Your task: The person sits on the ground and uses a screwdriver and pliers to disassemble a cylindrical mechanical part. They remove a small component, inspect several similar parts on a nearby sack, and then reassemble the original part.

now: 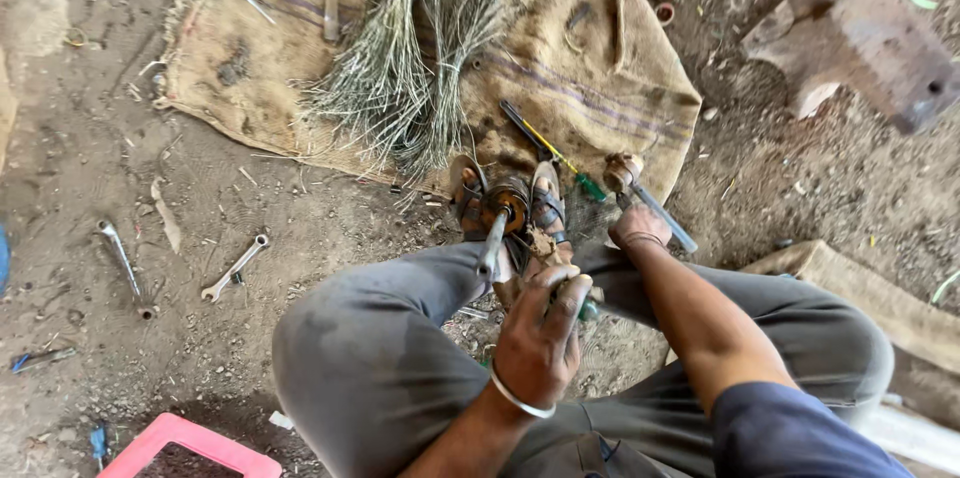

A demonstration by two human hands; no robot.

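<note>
The ground is bare packed dirt, with a burlap sack (560, 68) spread across the upper middle of the frame, a bundle of grass stalks (410, 78) lying on it, and two wrenches (235, 266) on the soil at left. At centre, the left hand (540, 333) curls its fingers around a tool handle beside a round metal part (507, 206) clamped between sandalled feet, while the right hand (640, 226) is closed on a hammer (640, 193). A heavy iron anvil (860, 33) sits at upper right, a pink tray (190, 448) at lower left.
</note>
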